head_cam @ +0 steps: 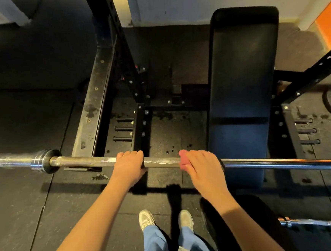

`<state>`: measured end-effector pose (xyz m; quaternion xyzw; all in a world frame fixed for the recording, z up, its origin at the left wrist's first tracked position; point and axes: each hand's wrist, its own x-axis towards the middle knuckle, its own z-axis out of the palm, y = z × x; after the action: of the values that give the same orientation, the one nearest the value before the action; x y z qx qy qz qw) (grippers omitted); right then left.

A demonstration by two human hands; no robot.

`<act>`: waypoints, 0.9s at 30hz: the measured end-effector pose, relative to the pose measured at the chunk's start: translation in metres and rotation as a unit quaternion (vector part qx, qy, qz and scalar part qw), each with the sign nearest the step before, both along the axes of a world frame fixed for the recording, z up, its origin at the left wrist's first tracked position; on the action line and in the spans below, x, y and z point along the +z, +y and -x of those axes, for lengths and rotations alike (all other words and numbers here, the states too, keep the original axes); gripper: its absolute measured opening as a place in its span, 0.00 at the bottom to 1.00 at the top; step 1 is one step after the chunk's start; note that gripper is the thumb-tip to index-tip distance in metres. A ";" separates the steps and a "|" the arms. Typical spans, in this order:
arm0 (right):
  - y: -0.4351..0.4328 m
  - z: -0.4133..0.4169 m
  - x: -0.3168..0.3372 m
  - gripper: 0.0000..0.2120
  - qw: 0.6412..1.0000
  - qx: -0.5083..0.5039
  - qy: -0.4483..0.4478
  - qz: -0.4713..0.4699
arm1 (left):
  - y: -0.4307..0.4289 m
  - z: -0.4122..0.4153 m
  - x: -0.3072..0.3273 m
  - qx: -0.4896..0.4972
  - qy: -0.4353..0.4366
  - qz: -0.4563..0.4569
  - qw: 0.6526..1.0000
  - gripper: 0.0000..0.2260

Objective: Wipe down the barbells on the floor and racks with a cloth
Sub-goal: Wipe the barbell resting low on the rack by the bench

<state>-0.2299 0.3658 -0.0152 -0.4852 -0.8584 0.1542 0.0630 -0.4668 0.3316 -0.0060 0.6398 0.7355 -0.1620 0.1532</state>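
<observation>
The barbell [163, 162] has white smears on its knurled shaft. The left hand [129, 164] grips it; the right hand [201, 166] holds a pink cloth [183, 161] round it

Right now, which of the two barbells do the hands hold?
The barbell across the middle: left hand grips it, right hand holds a pink cloth on it. The other barbell, lower right, lies untouched.

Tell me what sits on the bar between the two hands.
In the head view, only bare knurled bar with a white smear runs from the left hand to the pink cloth under the right hand.
</observation>
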 end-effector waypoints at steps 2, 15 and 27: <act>0.013 -0.032 0.002 0.08 0.999 -0.020 -0.026 -0.008 | 0.007 -0.001 0.001 0.005 -0.001 0.021 1.000 0.12; 0.018 -0.037 0.000 0.14 1.000 -0.010 0.007 -0.012 | 0.034 0.003 0.000 0.003 -0.018 0.123 0.992 0.11; 0.002 -0.030 -0.011 0.11 0.997 -0.035 0.052 -0.055 | 0.000 -0.006 -0.022 -0.007 0.034 -0.101 0.994 0.14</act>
<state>-0.2000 0.3679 -0.0265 -0.5025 -0.8433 0.1298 0.1393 -0.4607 0.3311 -0.0280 0.6512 0.7485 -0.1092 0.0615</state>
